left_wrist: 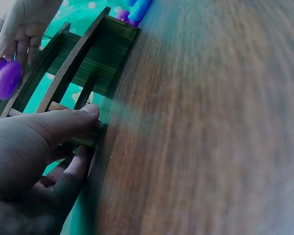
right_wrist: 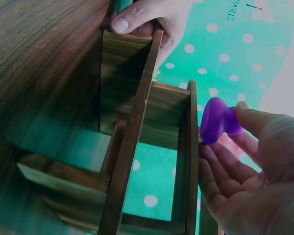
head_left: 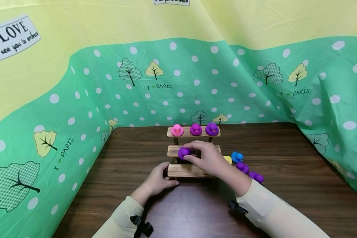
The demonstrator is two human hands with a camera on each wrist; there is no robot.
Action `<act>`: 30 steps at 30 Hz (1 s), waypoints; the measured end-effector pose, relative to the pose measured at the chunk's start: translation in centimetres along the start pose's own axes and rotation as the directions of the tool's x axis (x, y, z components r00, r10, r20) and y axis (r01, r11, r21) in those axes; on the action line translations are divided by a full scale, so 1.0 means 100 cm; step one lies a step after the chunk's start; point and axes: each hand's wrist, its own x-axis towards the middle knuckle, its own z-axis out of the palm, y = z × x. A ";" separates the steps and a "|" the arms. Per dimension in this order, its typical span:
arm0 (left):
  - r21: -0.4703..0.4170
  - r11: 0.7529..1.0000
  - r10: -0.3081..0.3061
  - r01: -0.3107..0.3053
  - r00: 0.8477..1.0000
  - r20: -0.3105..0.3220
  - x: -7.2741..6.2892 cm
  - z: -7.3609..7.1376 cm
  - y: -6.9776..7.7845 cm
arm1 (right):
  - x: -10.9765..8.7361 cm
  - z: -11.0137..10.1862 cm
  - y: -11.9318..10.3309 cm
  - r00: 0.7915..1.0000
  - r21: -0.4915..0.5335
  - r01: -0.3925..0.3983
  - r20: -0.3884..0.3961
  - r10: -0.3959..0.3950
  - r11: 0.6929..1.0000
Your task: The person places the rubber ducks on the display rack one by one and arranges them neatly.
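A three-step wooden stand [head_left: 185, 170] stands on the dark table. At its lower left end my left hand [head_left: 157, 180] grips the edge between thumb and fingers, as the left wrist view [left_wrist: 63, 147] also shows. Pinched between the thumb and fingers of my right hand [head_left: 206, 157] is a purple rubber duck [head_left: 183, 153], over the left part of the middle step [head_left: 173, 151]. In the right wrist view the held duck [right_wrist: 214, 120] is close to that step; contact is hard to tell. Along the top step sit a pink duck [head_left: 177, 130], a magenta duck [head_left: 195, 129] and a purple duck [head_left: 212, 129].
Right of the stand, partly behind my right forearm, are a yellow duck [head_left: 227, 160], a blue duck [head_left: 237, 157] and several purple ducks [head_left: 242, 167] on the table [head_left: 291, 198]. A green and yellow printed cloth [head_left: 196, 72] hangs around the back and sides.
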 end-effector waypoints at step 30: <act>-0.054 0.999 0.007 -0.006 1.000 0.007 0.000 0.001 0.002 | 0.022 0.027 -0.011 0.996 -0.093 -0.092 -0.015 0.091 0.991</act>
